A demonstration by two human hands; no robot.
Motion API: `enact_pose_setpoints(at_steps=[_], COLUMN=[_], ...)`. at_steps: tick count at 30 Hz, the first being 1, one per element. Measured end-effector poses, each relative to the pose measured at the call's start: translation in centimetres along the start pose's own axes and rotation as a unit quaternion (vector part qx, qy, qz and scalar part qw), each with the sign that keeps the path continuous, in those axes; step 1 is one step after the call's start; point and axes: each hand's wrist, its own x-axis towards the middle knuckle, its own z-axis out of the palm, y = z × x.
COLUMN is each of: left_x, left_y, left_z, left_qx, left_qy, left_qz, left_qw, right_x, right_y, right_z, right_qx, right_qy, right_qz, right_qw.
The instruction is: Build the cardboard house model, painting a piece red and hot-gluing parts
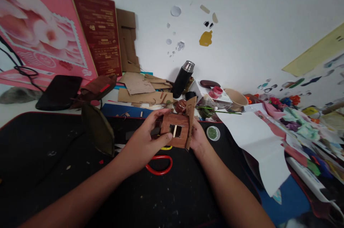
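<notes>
Both hands hold a small brown cardboard house [180,139] tipped on its side above the black mat. A square window is cut in its wall, with one pale thin stick across the opening. My left hand [146,140] is closed around the left end, its thumb pressed on the wall near the window. Behind the cardboard roof panel [191,122] on the right, my right hand [199,136] grips the house; most of its fingers are hidden. Scissors with a red handle loop [159,174] lie on the mat below, and a yellow handle [167,147] shows partly under the house.
A small tub of green paint [213,133] stands right of the house. Behind are a black thermos [182,79], cardboard scraps [145,96] and a beige bowl [235,99]. A dark green pouch [97,127] and a phone [58,91] are left; white paper [258,142] lies right.
</notes>
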Motion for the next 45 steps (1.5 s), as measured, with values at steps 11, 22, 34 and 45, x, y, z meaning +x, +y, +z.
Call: enact_pose_setpoints(at_steps=[11, 22, 34, 45], left_x=[0.1, 0.2, 0.8, 1.3], left_y=[-0.1, 0.1, -0.1, -0.4], left_z=[-0.5, -0.8, -1.4, -1.7], left_qx=[0.015, -0.114, -0.135, -0.109], left_qy=[-0.026, -0.006, 0.015, 0.018], left_qz=[-0.007, -0.094, -0.155, -0.174], left_qw=[1.000, 0.989, 0.978, 0.978], right_x=[-0.1, 0.0, 0.2, 0.3], right_y=[0.0, -0.1, 0.3, 0.3], right_z=[0.1, 1.2, 1.6, 1.7], right_qx=[0.010, 0.027, -0.023, -0.009], right_qy=[-0.008, -0.015, 0.047, 0.077], right_qz=[-0.001, -0.039, -0.076, -0.071], right_qw=[1.000, 0.999, 0.996, 0.994])
